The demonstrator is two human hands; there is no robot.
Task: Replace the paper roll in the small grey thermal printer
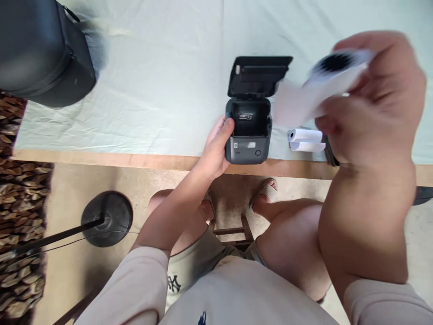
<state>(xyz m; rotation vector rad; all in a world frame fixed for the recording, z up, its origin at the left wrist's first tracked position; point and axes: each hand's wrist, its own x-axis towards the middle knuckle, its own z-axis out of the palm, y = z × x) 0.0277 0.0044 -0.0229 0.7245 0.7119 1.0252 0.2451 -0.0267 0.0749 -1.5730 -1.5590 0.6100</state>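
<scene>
My left hand [217, 146] grips the left side of a small black label printer [248, 151] at the table's front edge. Its lid [257, 76] is swung up, and the paper compartment inside looks bare apart from a small printed label. Raised to the right of the printer, my right hand [379, 99] is closed around a white paper roll [352, 74] with a dark core. A loose end of paper hangs from that roll toward the printer; it is smeared by motion. A second, smaller white roll [306, 135] lies on the table below it.
A pale cloth covers the table [162, 81], which has a wooden front edge [142, 161]. At the far left stands a black zipped case [43, 54]. A dark flat object [330, 151] lies beside the small roll, partly hidden by my right hand. A round stand base [106, 219] is on the floor.
</scene>
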